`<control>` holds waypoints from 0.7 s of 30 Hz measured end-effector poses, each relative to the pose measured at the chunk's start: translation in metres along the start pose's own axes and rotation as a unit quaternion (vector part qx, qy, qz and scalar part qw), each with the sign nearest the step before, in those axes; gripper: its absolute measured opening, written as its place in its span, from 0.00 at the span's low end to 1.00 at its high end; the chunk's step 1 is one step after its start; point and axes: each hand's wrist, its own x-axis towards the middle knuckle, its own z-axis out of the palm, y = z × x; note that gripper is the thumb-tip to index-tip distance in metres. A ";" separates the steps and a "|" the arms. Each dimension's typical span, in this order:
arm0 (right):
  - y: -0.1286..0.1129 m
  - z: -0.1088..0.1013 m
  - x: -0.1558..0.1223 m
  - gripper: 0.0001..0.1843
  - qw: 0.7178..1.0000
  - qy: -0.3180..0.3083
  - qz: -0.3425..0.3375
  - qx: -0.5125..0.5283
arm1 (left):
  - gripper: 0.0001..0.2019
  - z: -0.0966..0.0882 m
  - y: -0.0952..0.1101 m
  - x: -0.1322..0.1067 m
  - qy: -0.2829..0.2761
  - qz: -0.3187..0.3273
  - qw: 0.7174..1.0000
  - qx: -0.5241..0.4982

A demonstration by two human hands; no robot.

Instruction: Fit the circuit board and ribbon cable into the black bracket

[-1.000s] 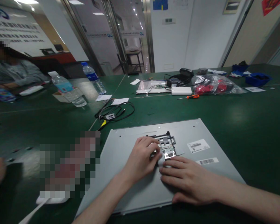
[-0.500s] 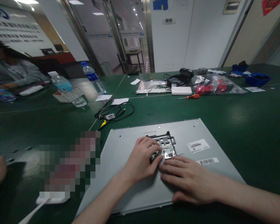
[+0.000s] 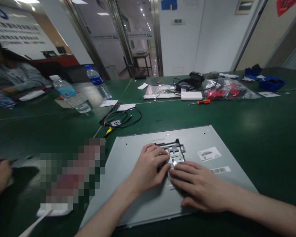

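Note:
A large flat grey metal panel (image 3: pixel 197 138), like the back of a display, lies on the green table. At its middle sits a black-edged bracket with a small circuit board (image 3: pixel 177 151). My left hand (image 3: pixel 151 166) is curled over the bracket's left side, thumb and fingers closed about a dark part of it that is mostly hidden. Beside it, my right hand (image 3: pixel 197 184) lies with fingers stretched out, fingertips touching the lower edge of the board. The right thumb rests near the panel's front edge. Two white labels, one the barcode label (image 3: pixel 220 170), are on the panel's right.
Black cables (image 3: pixel 123 117) lie beyond the panel, with water bottles (image 3: pixel 71 93) further left. An orange-handled screwdriver (image 3: pixel 199 102), white box (image 3: pixel 191 95) and plastic bag (image 3: pixel 227 90) are behind. At left are a blurred phone-like object (image 3: pixel 56 210) and another person's hand (image 3: pixel 0 177).
My right hand has shifted slightly up, covering more of the board's lower edge. My left hand stays nearly in place. The other person's hand at the left has moved further into view.

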 end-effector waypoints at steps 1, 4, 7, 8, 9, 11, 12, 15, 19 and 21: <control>0.000 0.000 0.000 0.31 1.000 0.000 0.001 -0.004 | 0.07 0.000 0.000 0.000 -0.001 -0.001 1.000 0.001; -0.002 -0.001 0.000 0.31 1.000 -0.003 0.005 -0.019 | 0.07 -0.001 0.000 0.000 -0.003 -0.002 1.000 0.001; -0.002 0.000 -0.001 0.31 1.000 -0.003 0.011 -0.022 | 0.08 -0.002 0.001 0.000 -0.008 -0.004 1.000 -0.002; -0.003 0.000 -0.001 0.32 1.000 0.000 0.013 -0.020 | 0.08 -0.003 0.002 0.000 -0.011 -0.005 1.000 -0.002; -0.003 0.001 -0.001 0.32 1.000 0.006 0.015 -0.018 | 0.08 -0.003 0.002 0.000 -0.015 -0.006 1.000 -0.001; -0.003 0.002 -0.001 0.31 1.000 0.018 0.020 -0.012 | 0.09 -0.004 0.004 0.000 -0.019 -0.008 1.000 0.001; -0.003 0.003 -0.001 0.31 0.999 0.022 0.022 -0.009 | 0.10 -0.005 0.004 0.000 -0.020 -0.008 1.000 0.003; -0.003 0.003 -0.001 0.31 0.999 0.023 0.026 -0.002 | 0.11 -0.006 0.006 -0.001 -0.020 -0.008 1.000 0.010; -0.003 0.003 -0.001 0.30 0.999 0.020 0.027 -0.003 | 0.12 -0.008 0.008 -0.001 -0.027 -0.007 0.999 0.021; -0.004 0.002 -0.001 0.30 0.999 0.030 0.027 -0.003 | 0.13 -0.009 0.009 -0.001 -0.032 -0.008 0.999 0.026</control>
